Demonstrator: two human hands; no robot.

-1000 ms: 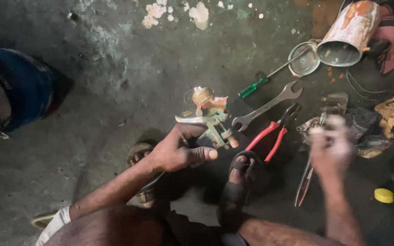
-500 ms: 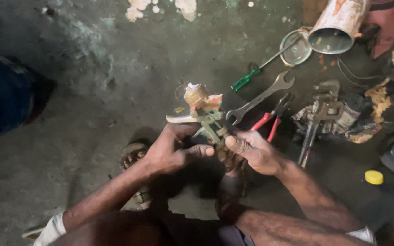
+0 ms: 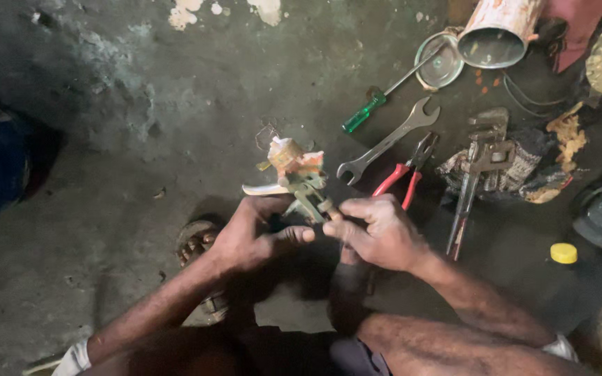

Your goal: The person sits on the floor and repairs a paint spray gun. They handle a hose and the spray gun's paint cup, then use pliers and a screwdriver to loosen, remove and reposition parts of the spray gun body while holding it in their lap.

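A small metal tap fitting (image 3: 294, 175) with a pale lever handle and orange-stained body is held above the dark floor. My left hand (image 3: 252, 233) grips its lower part from the left, thumb pointing right. My right hand (image 3: 374, 230) pinches the fitting's lower right end with fingertips. Both hands meet at the fitting, over my sandalled feet.
To the right lie a green-handled screwdriver (image 3: 374, 104), an open-ended spanner (image 3: 388, 143), red-handled pliers (image 3: 409, 174) and a pipe wrench (image 3: 475, 177) on a rag. A tin can (image 3: 496, 35) with its lid (image 3: 439, 61) lies at the top. A yellow cap (image 3: 564, 253) sits at right.
My right hand came in from the tools at the right and took hold of the fitting's end. The left hand kept its grip throughout.
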